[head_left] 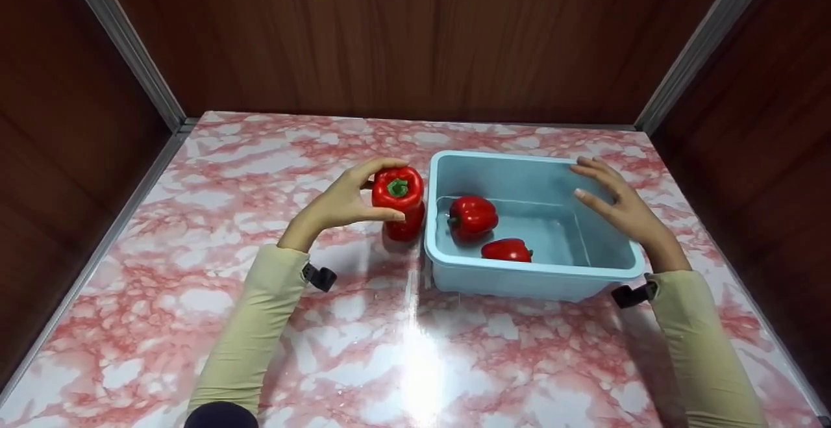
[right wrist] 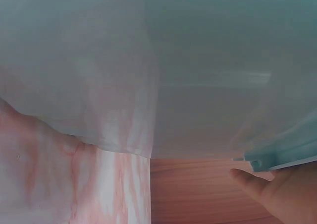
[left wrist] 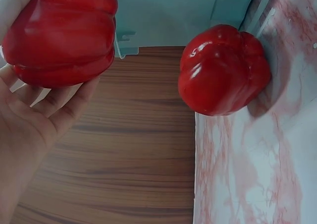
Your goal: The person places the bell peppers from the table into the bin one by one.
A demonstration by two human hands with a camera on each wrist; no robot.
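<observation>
My left hand [head_left: 341, 202] grips a red bell pepper [head_left: 397, 193] with its green stem facing up, thumb on the near side and fingers on the far side. Below it, a second red bell pepper [head_left: 406, 225] rests on the table beside the bin, partly hidden; the left wrist view shows this lower pepper [left wrist: 223, 70] apart from the held one [left wrist: 62, 35]. Inside the light blue bin [head_left: 519, 272] lie two more, one pepper [head_left: 473, 218] at the left and another [head_left: 508, 250] by the near wall. My right hand [head_left: 617, 204] is at the bin's right rim, fingers extended, holding nothing.
The bin stands right of centre on a red-and-white marbled table [head_left: 195, 220]. Brown wood-grain panels [head_left: 389, 38] with grey metal corner strips [head_left: 126, 45] enclose the back and sides. In the right wrist view the bin's outer wall [right wrist: 208, 85] fills most of the picture.
</observation>
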